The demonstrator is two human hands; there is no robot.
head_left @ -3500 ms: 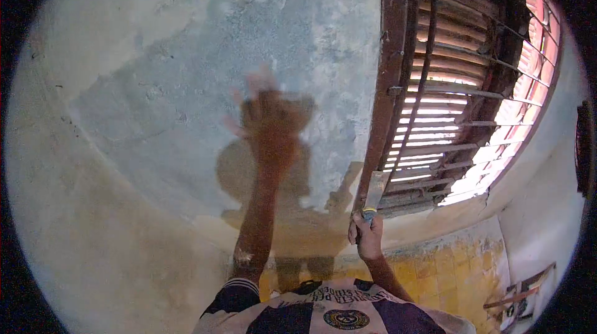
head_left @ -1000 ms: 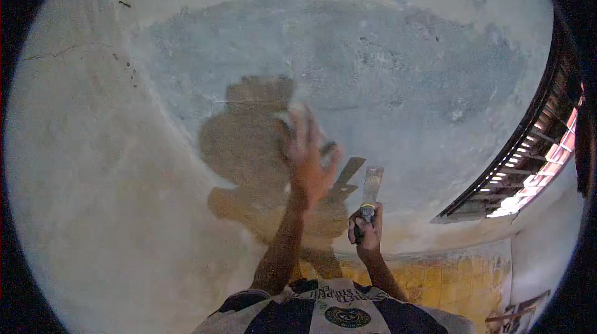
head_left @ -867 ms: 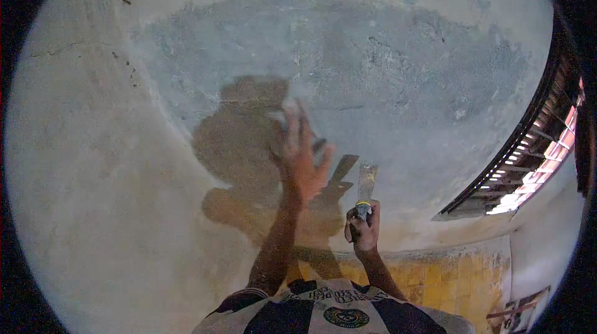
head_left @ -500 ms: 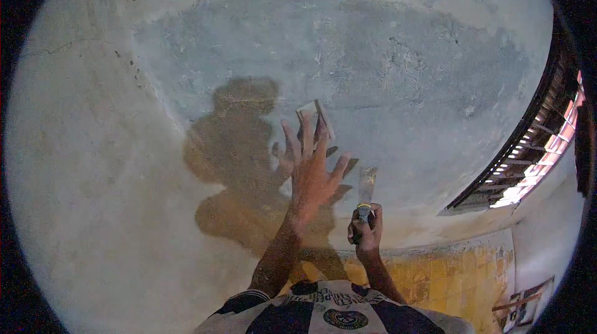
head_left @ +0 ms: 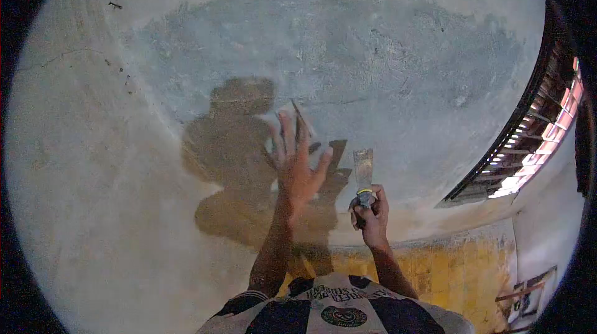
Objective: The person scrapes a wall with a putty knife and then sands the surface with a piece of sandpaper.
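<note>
My left hand [head_left: 300, 172] is raised to the wall with its fingers spread. Under its fingers sits a small folded sheet [head_left: 303, 124], pale with a brown edge, like sandpaper; the hand covers much of it. It lies over the lower part of a grey patch [head_left: 373, 73] on the plaster. My right hand [head_left: 373, 219] is closed around the handle of a putty knife [head_left: 363, 172], lower and to the right. Its broad, stained blade points upward in front of the wall.
Pale plaster [head_left: 93, 166] surrounds the grey patch, with a thin crack at upper left. My shadow [head_left: 230, 141] falls across the wall. An opening with slats [head_left: 535, 154] lets in light at right. Yellow wall covering [head_left: 435, 272] lies lower down.
The view has shifted slightly. My left hand and the folded sheet have moved left, and the sheet appears narrower. My right hand has risen a little with the putty knife.
</note>
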